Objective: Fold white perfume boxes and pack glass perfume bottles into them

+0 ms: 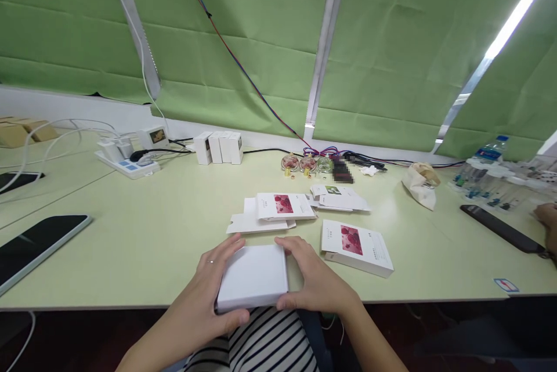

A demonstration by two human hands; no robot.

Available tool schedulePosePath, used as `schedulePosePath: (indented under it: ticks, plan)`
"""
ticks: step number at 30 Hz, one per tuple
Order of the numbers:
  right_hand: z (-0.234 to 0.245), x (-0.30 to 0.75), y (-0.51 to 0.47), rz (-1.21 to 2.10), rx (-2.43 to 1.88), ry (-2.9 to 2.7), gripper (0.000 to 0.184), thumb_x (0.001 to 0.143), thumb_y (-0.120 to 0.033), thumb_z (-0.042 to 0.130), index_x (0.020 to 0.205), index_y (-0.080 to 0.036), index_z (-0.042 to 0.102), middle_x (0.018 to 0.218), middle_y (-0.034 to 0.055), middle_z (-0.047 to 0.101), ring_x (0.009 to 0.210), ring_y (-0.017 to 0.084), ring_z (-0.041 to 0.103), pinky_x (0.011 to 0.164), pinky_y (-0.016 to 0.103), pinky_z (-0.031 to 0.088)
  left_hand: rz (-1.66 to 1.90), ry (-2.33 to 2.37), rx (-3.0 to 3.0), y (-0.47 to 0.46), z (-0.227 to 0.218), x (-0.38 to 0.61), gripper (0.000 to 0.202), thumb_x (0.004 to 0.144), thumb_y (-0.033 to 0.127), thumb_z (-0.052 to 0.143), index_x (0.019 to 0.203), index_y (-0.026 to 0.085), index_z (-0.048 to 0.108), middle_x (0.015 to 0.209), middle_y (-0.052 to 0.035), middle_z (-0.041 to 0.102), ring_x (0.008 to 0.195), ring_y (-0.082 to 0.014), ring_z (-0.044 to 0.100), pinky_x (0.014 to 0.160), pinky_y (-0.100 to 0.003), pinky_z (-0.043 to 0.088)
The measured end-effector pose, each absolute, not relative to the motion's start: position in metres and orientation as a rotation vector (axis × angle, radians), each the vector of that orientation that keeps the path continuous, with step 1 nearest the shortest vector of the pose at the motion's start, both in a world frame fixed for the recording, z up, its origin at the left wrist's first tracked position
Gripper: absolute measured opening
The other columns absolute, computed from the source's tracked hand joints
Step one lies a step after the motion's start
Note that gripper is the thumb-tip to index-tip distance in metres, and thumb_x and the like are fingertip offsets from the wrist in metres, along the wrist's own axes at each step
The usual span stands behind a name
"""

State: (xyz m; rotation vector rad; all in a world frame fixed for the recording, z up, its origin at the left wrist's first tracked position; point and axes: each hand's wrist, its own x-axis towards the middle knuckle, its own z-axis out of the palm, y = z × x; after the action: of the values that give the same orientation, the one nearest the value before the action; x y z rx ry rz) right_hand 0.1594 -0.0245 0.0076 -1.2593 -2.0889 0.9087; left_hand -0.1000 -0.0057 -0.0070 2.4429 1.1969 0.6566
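Observation:
A plain white flat box (253,277) lies at the near edge of the pale green table (143,233), overhanging it slightly. My left hand (213,285) grips its left side, thumb under the near corner, a ring on one finger. My right hand (311,276) holds its right side with fingers curled on the top edge. Just right of it lies a closed white box with a red picture (355,247). Beyond the hands are flattened white cartons, one with a red picture (284,206), and another with a green picture (337,197).
Three small round bottles (307,165) stand by cables at the back. Small white boxes (218,147), a power strip (127,164), a tablet (37,244), a bag (421,183), a water bottle (487,157) and a dark phone (500,228) are around. Another person's hand (549,224) rests far right.

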Motion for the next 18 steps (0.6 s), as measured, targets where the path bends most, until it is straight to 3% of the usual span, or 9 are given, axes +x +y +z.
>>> schedulePosePath:
  ticks: [4,9,18]
  plan:
    - [0.0095,0.1583,-0.0245,0.903,-1.271,-2.08,0.096,0.06,-0.049,0.08,0.14,-0.021,0.033,0.14,0.0112,0.04,0.129,0.028,0.037,0.109,0.044,0.032,0.688,1.235,2.479,-0.0038,-0.0117,-0.1004,0.085,0.076,0.047,0.066,0.144,0.032,0.019,0.152,-0.0107,0.024,0.136,-0.0372,0.027,0.102,-0.054,0.038]
    - [0.0086,0.1574,-0.0258,0.894,-1.242,-2.064,0.095,0.059,-0.047,0.081,0.138,-0.023,0.036,0.136,0.0096,0.044,0.122,0.027,0.045,0.105,0.041,0.037,0.601,1.283,2.443,-0.0028,-0.012,-0.1014,0.085,0.068,0.043,0.072,0.141,0.028,0.031,0.138,-0.0099,0.048,0.121,-0.0359,0.047,0.095,-0.047,0.045]
    - [0.0084,0.1562,-0.0257,0.89,-1.261,-2.1,0.089,0.064,-0.044,0.078,0.139,-0.022,0.035,0.143,0.0106,0.04,0.132,0.028,0.036,0.11,0.044,0.03,0.563,1.243,2.45,-0.0031,-0.0091,-0.102,0.083,0.073,0.053,0.066,0.141,0.028,0.028,0.137,-0.0113,0.047,0.12,-0.0355,0.046,0.094,-0.047,0.044]
